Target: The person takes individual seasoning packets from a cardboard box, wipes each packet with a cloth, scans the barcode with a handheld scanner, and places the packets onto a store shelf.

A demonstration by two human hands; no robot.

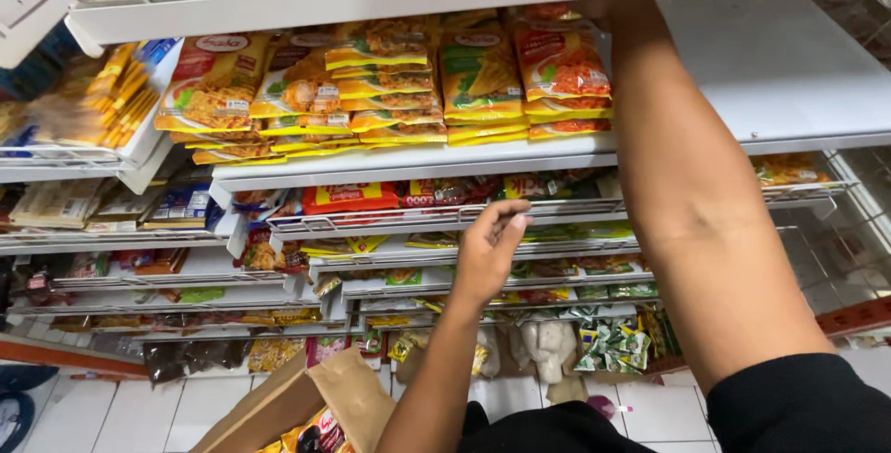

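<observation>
My right arm (687, 184) reaches up to a white shelf (761, 63) that carries stacks of flat yellow, green and red snack packets (478, 77). My right hand (620, 9) is at the back of that shelf beside the red-topped stack (561, 68); the shelf above hides its fingers. My left hand (490, 251) hovers lower down, in front of the wire rail (371, 223) of the shelf below. Its fingers are loosely bent and apart, and it holds nothing.
More shelves of packets step down below and to the left (111, 110). An open brown cardboard box (306, 397) with packets inside stands on the white tiled floor. Bags of green and white sweets (613, 342) fill the lowest row.
</observation>
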